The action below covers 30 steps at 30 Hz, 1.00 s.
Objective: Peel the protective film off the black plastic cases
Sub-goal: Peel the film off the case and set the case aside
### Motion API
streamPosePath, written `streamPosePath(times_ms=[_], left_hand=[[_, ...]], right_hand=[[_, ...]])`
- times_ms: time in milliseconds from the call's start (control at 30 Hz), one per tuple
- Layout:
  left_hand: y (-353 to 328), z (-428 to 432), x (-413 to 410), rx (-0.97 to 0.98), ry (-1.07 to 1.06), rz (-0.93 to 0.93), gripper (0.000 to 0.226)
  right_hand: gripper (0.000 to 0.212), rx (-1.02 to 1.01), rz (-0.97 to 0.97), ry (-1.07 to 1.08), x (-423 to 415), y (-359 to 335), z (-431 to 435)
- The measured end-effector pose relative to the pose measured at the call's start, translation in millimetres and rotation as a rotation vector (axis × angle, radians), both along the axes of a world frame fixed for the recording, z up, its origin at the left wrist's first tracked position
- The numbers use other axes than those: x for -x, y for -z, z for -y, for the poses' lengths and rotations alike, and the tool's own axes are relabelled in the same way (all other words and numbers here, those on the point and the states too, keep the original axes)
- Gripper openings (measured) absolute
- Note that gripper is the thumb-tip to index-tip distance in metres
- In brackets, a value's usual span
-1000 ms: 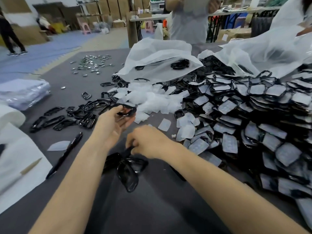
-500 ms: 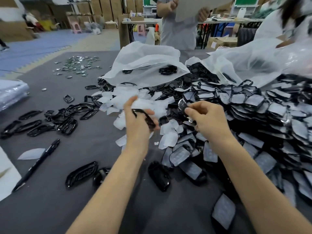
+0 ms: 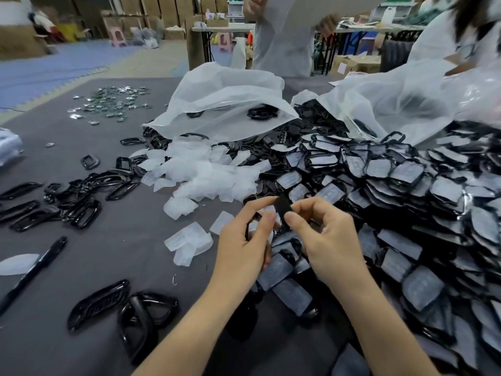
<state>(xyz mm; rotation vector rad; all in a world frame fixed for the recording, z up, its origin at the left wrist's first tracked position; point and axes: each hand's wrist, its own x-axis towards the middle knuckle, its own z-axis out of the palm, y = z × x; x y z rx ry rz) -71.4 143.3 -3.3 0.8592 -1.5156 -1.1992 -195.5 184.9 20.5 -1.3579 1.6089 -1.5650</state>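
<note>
Grey matting is covering the whole worktable that I'm looking down on through the head cam. Behind it a warehouse-type room is showing, with cardboard boxes stacked along the back wall and a person standing at the far edge holding up a pale sheet. Right in the middle, both hands are working on one black case. The left hand is curling its fingers round the lower part, thumb and forefinger pinching it, and the right hand is pinching the upper end between thumb and forefinger, other fingers loosely bent. The case is hanging just above the table, at the near edge of the big heap of cases that's filling the right side, most of them wearing their cloudy film. I honestly can't tell if the film on the held one is lifting, the fingers are hiding it. Peeled film scraps are lying in a pile just beyond the hands, with a few more on the mat to the left of them. Bare glossy cases are sitting in a loose cluster on the left. A black pen is lying at an angle on the far left, and two crumpled clear bags are slumping over the back of the heap.
</note>
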Motion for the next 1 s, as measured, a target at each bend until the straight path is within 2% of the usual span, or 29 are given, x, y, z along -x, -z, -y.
streamPosePath(times_ms=[200, 300, 467, 633, 767, 900, 1000], left_hand=[[1.3, 3.1, -1.6, -0.06, -0.022, -0.013, 0.012], [-1.8, 2.2, -1.7, -0.04, 0.007, -0.018, 0.016], [-5.5, 0.4, -1.2, -0.008, 0.018, -0.023, 0.016], [-4.5, -1.6, -2.0, -0.031, 0.023, -0.023, 0.039], [-6.6, -1.4, -5.2, -0.129, 0.015, -0.151, 0.015], [-10.7, 4.4, -11.3, -0.226, -0.039, -0.205, 0.021], [-13.1, 9.2, -10.8, -0.303, -0.038, -0.306, 0.016]], right_hand=[[0.014, 0.009, -0.091, -0.026, -5.0, -1.7, -2.5], [0.02, -0.015, 0.03, -0.091, -3.1, -4.0, -4.3], [0.014, -0.093, 0.21, -0.163, 0.5, -6.6, -4.1], [0.012, -0.102, 0.292, -0.169, -1.9, -5.6, -2.8], [0.007, -0.105, 0.318, -0.169, 0.3, -5.2, -1.3], [0.018, -0.101, 0.393, -0.179, 1.2, -2.7, -0.6], [0.021, -0.087, 0.395, -0.185, -1.1, -1.3, 0.2]])
